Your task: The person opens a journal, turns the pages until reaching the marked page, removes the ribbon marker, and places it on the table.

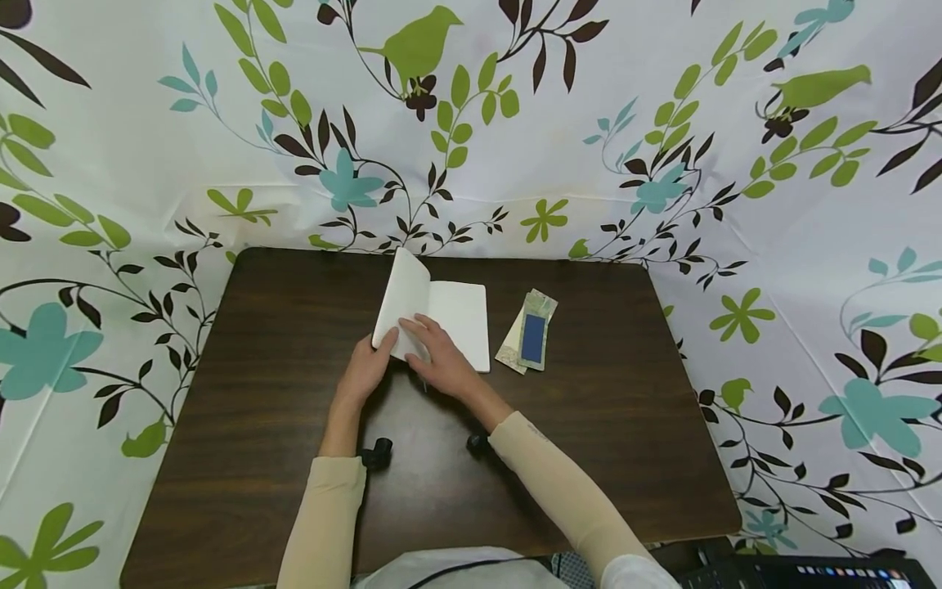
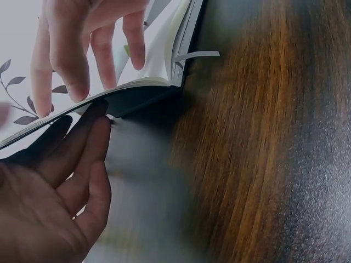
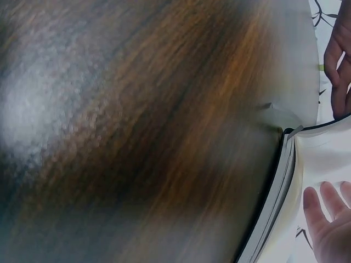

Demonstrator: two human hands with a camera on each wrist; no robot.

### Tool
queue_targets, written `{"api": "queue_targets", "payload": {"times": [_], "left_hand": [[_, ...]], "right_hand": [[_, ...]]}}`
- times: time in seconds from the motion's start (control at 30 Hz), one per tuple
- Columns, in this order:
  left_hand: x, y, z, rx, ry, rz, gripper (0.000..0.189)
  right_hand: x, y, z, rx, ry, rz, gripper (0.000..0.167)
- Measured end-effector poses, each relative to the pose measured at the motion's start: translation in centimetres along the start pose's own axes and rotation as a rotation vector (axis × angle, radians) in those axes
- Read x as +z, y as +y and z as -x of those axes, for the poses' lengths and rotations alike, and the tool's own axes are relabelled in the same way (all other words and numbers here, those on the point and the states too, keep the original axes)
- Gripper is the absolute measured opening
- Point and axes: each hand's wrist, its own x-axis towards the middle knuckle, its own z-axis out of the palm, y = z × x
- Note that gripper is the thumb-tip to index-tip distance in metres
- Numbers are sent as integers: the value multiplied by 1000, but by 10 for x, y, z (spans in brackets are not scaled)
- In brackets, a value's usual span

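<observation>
An open notebook [image 1: 459, 315] with blank white pages lies toward the back of the table, its left side raised at a tilt. My left hand [image 1: 364, 368] holds that raised side by its near left edge. In the left wrist view, the left hand's fingers [image 2: 93, 148] lie under the dark cover [image 2: 145, 98]. My right hand [image 1: 444, 360] is over the lower part of the left page, near the fold, fingers extended; the right wrist view shows the right hand [image 3: 329, 230] over white paper. A grey ribbon [image 2: 200, 55] sticks out from the spine.
Right of the notebook lies a patterned packet with a dark blue panel [image 1: 533, 337], overlapping a cream patterned piece [image 1: 509, 348]. The dark wood table [image 1: 589, 425] meets a leaf-print cloth [image 1: 545, 172] behind it. A black device [image 1: 802, 573] sits at the lower right.
</observation>
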Motion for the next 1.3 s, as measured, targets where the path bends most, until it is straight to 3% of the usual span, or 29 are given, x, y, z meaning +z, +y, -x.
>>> {"api": "queue_targets", "payload": {"times": [0.17, 0.3, 0.53, 0.67, 0.9, 1.3], "left_hand": [[1, -2, 0, -4, 43, -9, 66], [1, -1, 0, -8, 33, -15, 66], [1, -2, 0, -18, 3, 16, 68], [0, -3, 1, -17, 2, 24, 68], [-2, -6, 2, -10, -7, 11, 67], [-2, -4, 4, -13, -17, 67, 64]], "right_hand": [[-5, 4, 1, -14, -33, -10, 63], [-14, 17, 7, -1, -47, -15, 61], [-38, 48, 25, 110, -69, 209, 62], [-46, 58, 32, 125, -102, 280, 68], [-48, 61, 40, 99, -128, 329, 76], [-52, 59, 41, 81, -150, 365, 65]]}}
